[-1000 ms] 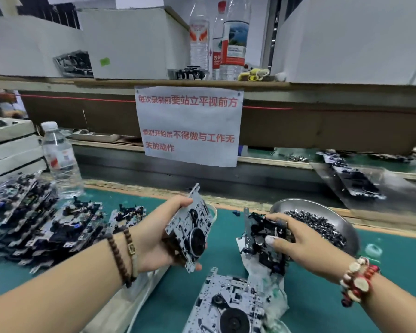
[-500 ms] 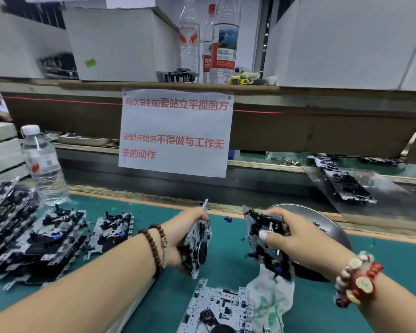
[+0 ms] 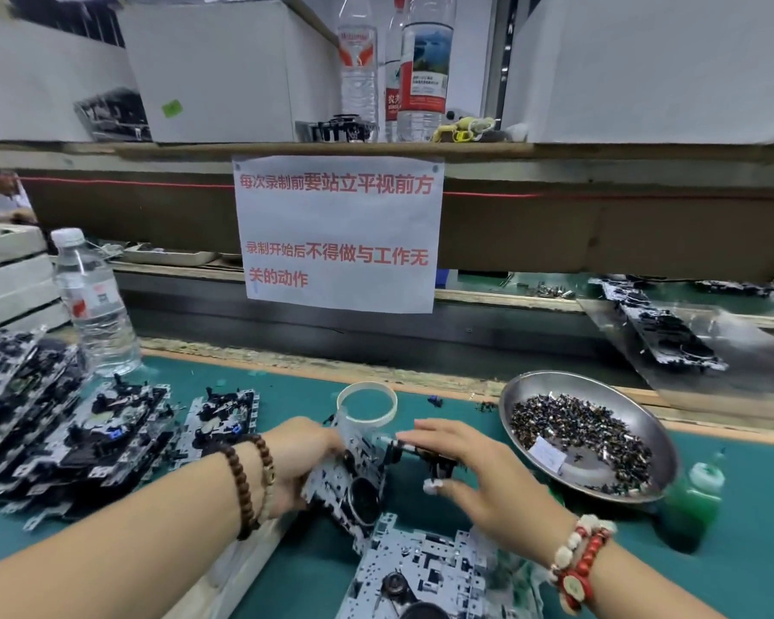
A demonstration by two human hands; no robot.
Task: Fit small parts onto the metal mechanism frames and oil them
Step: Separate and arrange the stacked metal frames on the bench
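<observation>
two hands, left hand [image 3: 302, 462] gripping tilted metal frame [image 3: 347, 478], right hand [image 3: 479, 473] flat-fingered just beside it, perhaps touching

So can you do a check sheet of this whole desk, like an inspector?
Surface: green bench mat.
Job's things: grey metal mechanism frame in hand; heap of finished frames; round steel dish of small dark parts; green oil bottle.
Clutter: clear tape ring; plastic water bottle.
Hands: left hand grips the frame; right hand flat, fingers straight.
Cables: nothing seen.
Surroundings: white paper notice; white boxes on shelf.
</observation>
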